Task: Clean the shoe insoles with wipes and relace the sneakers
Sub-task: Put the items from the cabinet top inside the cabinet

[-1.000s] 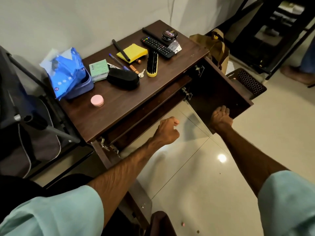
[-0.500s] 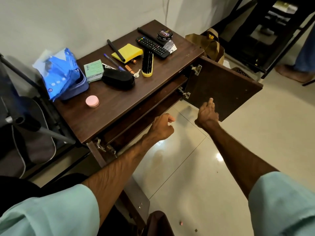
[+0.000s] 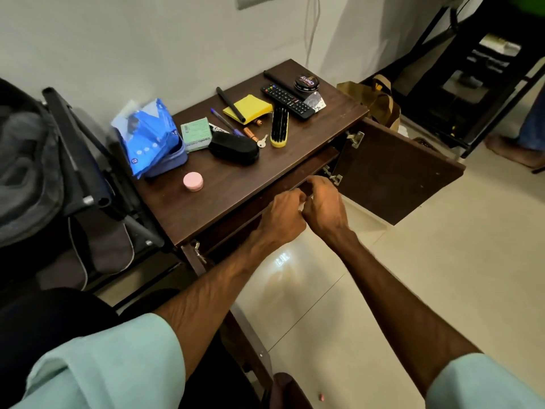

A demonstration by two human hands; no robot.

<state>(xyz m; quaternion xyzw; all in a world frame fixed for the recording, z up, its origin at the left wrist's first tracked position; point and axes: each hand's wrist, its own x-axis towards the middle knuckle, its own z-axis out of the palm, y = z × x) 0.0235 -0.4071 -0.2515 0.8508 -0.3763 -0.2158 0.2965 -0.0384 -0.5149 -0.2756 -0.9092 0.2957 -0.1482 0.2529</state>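
By the look of it you are at the very start. No sneakers, insoles or laces appear anywhere in view, so nothing shows as cleaned or relaced and the whole job seems left to do. The shoes may be inside the cabinet, but its interior is hidden.

A crumpled blue packet (image 3: 147,137), possibly the wipes, sits at the left end of the dark wooden counter (image 3: 224,196), propped in a blue pouch (image 3: 174,162). Further right lie a shoe brush (image 3: 279,126) with black bristles and a yellow back, a round polish tin (image 3: 306,82) and a remote (image 3: 287,101). On your right the cabinet door (image 3: 395,175) stands wide open over the pale tiled floor (image 3: 413,276).

Both your hands meet just under the counter's front edge, at the mouth of the cabinet. Your left hand (image 3: 284,214) has its fingers curled, knuckles up. Your right hand (image 3: 323,206), touching or just beside it, is curled too, with its fingers reaching into the opening. A sliver of something pale shows between them, but I cannot tell whether either hand grips anything.
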